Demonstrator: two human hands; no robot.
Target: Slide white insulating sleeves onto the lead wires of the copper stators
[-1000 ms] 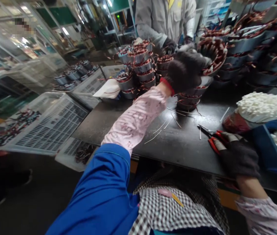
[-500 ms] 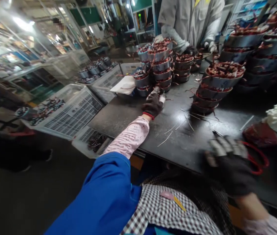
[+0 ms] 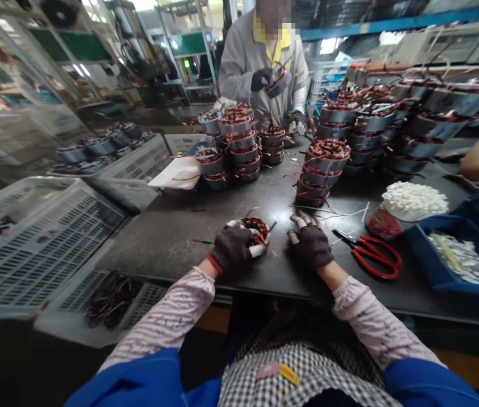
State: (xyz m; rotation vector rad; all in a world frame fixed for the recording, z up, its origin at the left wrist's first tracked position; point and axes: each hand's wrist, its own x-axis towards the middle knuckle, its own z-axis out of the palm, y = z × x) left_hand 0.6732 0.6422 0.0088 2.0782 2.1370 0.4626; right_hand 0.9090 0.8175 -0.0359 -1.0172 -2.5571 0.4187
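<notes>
My left hand (image 3: 231,247), in a dark glove with pale fingertips, is closed round the left side of a motor stator (image 3: 260,227). This ring with copper windings rests at the front of the dark table, its leads sticking out. To its right lies my right hand (image 3: 310,243), palm down on the tabletop, fingers stretched forward and holding nothing. Red-handled scissors (image 3: 377,257) lie right of that hand, blades toward it. Beyond my hands stands a stack of stators (image 3: 322,169), with thin white strips (image 3: 345,213) scattered in front.
More stacked stators (image 3: 239,141) stand at the back left. A co-worker (image 3: 260,68) across the table holds another stator. On the right are a bundle of white tubes (image 3: 415,199) and a blue bin (image 3: 447,282); plastic crates (image 3: 48,249) flank the table's left edge.
My left hand has come back from the rear stacks with a stator. My right hand has moved left, away from the scissors, onto bare tabletop. The view has turned right.
</notes>
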